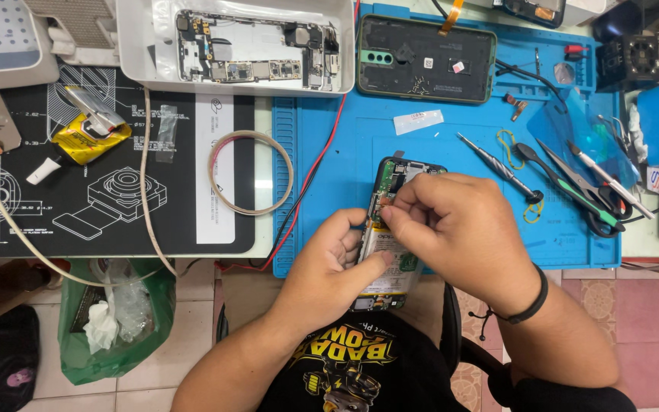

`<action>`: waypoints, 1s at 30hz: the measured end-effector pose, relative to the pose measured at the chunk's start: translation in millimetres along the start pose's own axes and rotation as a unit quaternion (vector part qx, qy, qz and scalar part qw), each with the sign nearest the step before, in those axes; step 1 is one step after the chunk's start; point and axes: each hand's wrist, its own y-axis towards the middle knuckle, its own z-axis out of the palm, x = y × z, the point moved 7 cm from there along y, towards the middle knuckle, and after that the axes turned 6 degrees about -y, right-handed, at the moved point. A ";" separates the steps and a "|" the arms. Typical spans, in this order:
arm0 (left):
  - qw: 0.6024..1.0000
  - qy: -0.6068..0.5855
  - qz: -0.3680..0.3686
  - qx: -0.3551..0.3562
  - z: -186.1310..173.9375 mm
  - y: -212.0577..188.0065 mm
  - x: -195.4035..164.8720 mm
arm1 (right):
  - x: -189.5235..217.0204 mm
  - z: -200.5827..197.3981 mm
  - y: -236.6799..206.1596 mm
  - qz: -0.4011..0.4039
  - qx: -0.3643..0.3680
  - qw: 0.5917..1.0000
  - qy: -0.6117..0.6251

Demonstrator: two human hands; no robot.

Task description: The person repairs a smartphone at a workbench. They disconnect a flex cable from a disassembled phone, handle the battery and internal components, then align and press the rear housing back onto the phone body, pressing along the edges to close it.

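Observation:
An opened smartphone (390,183) with its back cover off lies over the near edge of a blue work mat (436,145). My left hand (329,267) grips the phone's lower left side, thumb across the battery area. My right hand (459,221) rests over the phone's middle, with its fingertips pinched on something small at the left edge of the board; what it pinches is too small to tell. A black band circles my right wrist.
A green phone back cover (425,57) lies at the mat's far edge. A white tray (146,46) holds another stripped phone (257,46). A screwdriver (497,164), tweezers and scissors (573,183) lie right. A tape ring (252,172) sits on a black mat. A green bag (116,320) hangs below.

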 end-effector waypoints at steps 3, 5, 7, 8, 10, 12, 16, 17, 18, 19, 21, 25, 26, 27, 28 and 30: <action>1.000 -0.004 0.006 0.009 -0.2 -0.1 -2.1 | 1.1 -1.0 1.1 -0.004 0.002 1.000 -0.002; 1.000 0.002 0.000 0.010 -1.4 -0.2 -2.6 | 2.4 -2.1 1.6 -0.008 0.002 1.000 -0.007; 1.000 0.003 -0.005 0.009 -1.4 -0.5 -2.2 | 3.0 -2.9 2.2 -0.008 0.004 1.000 -0.013; 1.000 0.002 -0.006 0.008 -1.5 -0.8 -2.2 | 3.2 -2.9 2.6 -0.008 0.004 1.000 -0.016; 1.000 0.004 -0.005 0.009 -1.2 -0.2 -2.5 | 3.0 -2.4 2.3 -0.001 0.005 1.000 -0.015; 1.000 0.010 -0.002 0.012 -0.2 0.5 -2.9 | 2.3 -1.5 2.1 0.004 0.008 1.000 -0.018; 1.000 0.019 -0.009 0.018 2.5 0.2 -3.4 | 1.9 -1.7 2.7 -0.001 0.009 0.999 -0.038; 0.999 0.021 -0.010 0.026 3.6 -0.5 -4.3 | 2.4 -1.9 3.6 -0.007 0.007 0.999 -0.045; 0.999 0.022 -0.011 0.033 5.4 -1.1 -4.7 | 1.2 -1.9 3.9 0.001 0.012 0.999 -0.044; 0.999 0.024 -0.013 0.030 5.0 -1.4 -5.3 | 0.4 -1.4 4.5 0.009 0.016 0.999 -0.044; 0.999 0.027 -0.017 0.023 4.4 -1.5 -6.1 | 0.4 -2.4 4.0 0.022 0.015 0.998 -0.050; 0.999 0.014 -0.013 0.026 5.8 -1.3 -6.1 | 8.3 -9.1 0.1 0.013 -0.012 0.995 -0.097; 1.000 0.009 -0.015 0.026 6.0 -1.5 -5.3 | 10.8 -11.6 -0.9 0.004 -0.022 0.993 -0.115; 1.000 0.005 -0.016 0.027 6.0 -1.3 -4.8 | 11.5 -13.7 -1.2 0.003 -0.024 0.993 -0.117; 1.000 0.008 -0.015 0.026 5.6 -1.5 -4.6 | 12.1 -15.3 -1.4 0.002 -0.025 0.993 -0.119; 0.999 0.015 -0.014 0.025 5.3 -1.4 -4.3 | 13.3 -17.0 -2.9 0.003 -0.031 0.991 -0.131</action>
